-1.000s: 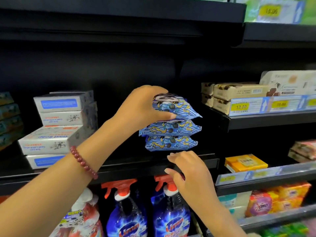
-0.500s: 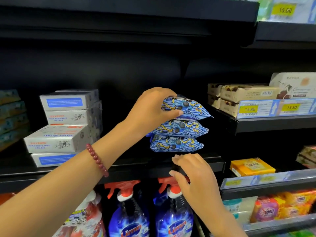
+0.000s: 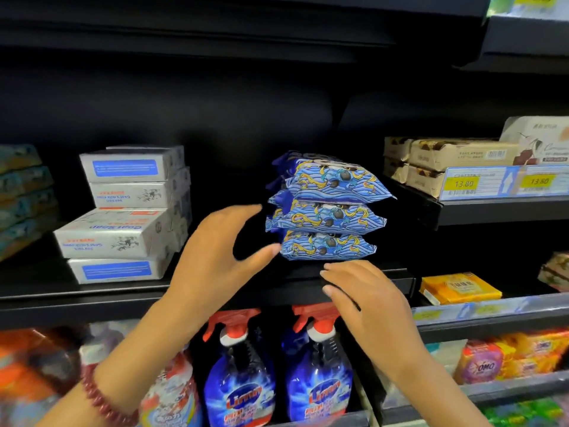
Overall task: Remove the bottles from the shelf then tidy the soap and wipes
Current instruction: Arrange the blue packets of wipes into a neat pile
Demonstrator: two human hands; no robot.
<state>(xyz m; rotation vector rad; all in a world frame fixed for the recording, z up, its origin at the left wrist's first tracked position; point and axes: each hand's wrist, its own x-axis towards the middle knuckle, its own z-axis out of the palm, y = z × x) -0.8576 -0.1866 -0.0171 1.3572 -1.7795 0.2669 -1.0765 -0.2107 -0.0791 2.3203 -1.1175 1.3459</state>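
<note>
Your left hand (image 3: 215,257) is spread wide and holds nothing, just left of the stack of three wipes packs (image 3: 329,211). Its thumb tip is right at the bottom pack's left end (touching or just off, I can't tell), and its fingers reach up beside the middle pack. Your right hand (image 3: 366,300) is open too, palm down, fingers straight along the front lip of the shelf (image 3: 92,300), just below the bottom pack. The packs lie one on another on that shelf. Well to the left on the same shelf, the soap boxes (image 3: 129,211) are piled four high and crooked, the third jutting out. On the shelf below, two spray bottles (image 3: 243,374) stand upright under your hands.
</note>
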